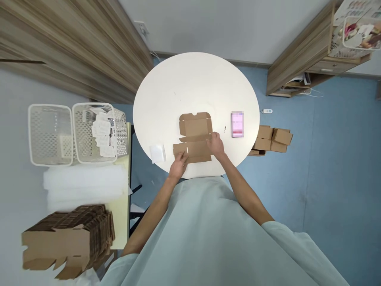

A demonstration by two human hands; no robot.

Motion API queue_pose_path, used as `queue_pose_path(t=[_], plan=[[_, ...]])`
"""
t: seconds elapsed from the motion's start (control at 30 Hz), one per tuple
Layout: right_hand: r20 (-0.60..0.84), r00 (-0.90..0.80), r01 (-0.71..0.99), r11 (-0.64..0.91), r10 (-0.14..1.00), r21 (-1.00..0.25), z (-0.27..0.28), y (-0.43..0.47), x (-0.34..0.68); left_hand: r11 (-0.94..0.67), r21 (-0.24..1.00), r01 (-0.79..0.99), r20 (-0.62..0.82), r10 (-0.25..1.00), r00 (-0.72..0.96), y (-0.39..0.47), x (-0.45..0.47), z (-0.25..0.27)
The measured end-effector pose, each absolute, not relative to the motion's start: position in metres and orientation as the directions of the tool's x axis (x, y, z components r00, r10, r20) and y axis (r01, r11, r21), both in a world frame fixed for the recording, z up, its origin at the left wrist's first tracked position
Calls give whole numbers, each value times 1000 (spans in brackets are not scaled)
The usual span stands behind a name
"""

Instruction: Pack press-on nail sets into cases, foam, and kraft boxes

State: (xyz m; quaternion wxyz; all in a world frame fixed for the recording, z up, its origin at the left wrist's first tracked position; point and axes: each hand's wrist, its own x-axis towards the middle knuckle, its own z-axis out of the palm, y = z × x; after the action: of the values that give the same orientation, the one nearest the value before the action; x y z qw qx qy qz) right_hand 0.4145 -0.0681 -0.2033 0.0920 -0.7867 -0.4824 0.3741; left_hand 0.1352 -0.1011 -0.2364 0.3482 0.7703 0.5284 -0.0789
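Observation:
An unfolded brown cardboard box (195,128) lies on the white round table (196,75) close to my body, with its flaps and creases showing. My left hand (178,164) grips its near left corner, the fingers beside a small white slot. At the right side, my right hand (216,144) holds the edge by the middle fold, the thumb and fingers closed on the board. Left of the box lies a small white packet (157,153). On the right of the table is a phone-like pink rectangle (237,124), its surface blurred, and a tiny dark scrap lies beside it.
On the left side table stand two white baskets (74,135), one with white packets inside, then white wrapping rolls (86,184) and a stack of flat cardboard boxes (68,242). Folded boxes (270,139) sit on the floor at right. A wooden cabinet (309,51) stands against the wall.

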Motion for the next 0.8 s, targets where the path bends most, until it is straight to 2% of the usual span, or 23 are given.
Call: queue_pose_path(t=[0.17, 0.3, 0.4, 0.5, 0.6, 0.8], plan=[[-510, 152, 661, -471, 847, -585, -220, -55, 404, -107, 530, 841, -452, 804, 387, -92, 135, -238], [-503, 53, 650, -412, 863, -638, -219, -74, 406, 25, 538, 842, -446, 856, 260, -87, 143, -235], [-530, -68, 694, -341, 845, -634, -216, -95, 410, 143, 526, 838, -458, 878, 138, -86, 149, -232], [-547, -103, 751, -295, 831, -590, -216, -111, 413, 239, 543, 805, -479, 875, 64, -83, 154, -229], [-547, -88, 774, -289, 832, -563, -218, -119, 413, 235, 533, 813, -492, 867, 72, -79, 156, -224], [-514, -143, 798, -209, 846, -566, -222, -125, 409, 92, 380, 920, -526, 840, 133, -69, 166, -214]])
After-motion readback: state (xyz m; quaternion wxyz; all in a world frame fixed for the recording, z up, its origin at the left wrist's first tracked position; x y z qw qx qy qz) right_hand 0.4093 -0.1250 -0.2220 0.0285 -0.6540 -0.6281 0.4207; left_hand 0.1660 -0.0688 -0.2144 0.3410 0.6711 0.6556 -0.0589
